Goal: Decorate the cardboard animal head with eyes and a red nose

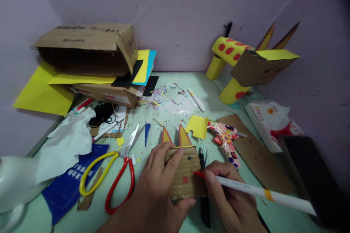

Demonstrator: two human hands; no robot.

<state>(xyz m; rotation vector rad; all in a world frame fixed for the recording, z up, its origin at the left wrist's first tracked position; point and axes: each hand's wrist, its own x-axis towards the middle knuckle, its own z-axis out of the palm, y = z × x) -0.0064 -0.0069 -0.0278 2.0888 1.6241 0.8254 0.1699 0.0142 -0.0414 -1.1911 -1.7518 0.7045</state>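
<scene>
My left hand (161,178) is closed round the left side of a small cardboard box head (188,167) with pointed yellow and red ears on top. A dark mark and a red spot show on its ribbed face. In my right hand (228,189) is a red marker (246,187) with a white barrel, its red tip at the right part of the cardboard face. A black pen (204,211) lies partly behind the box. Left of my left hand rest scissors (125,153) with one yellow and one red handle, blades apart.
Cardboard boxes (84,40) with coloured paper stand back left. A yellow, red-spotted cardboard animal (254,65) stands back right. A glue gun with floral pattern (224,134), cardboard strip (257,153) and dark phone-like object (308,174) lie right; tissue (68,134) and white mug (19,178) sit left.
</scene>
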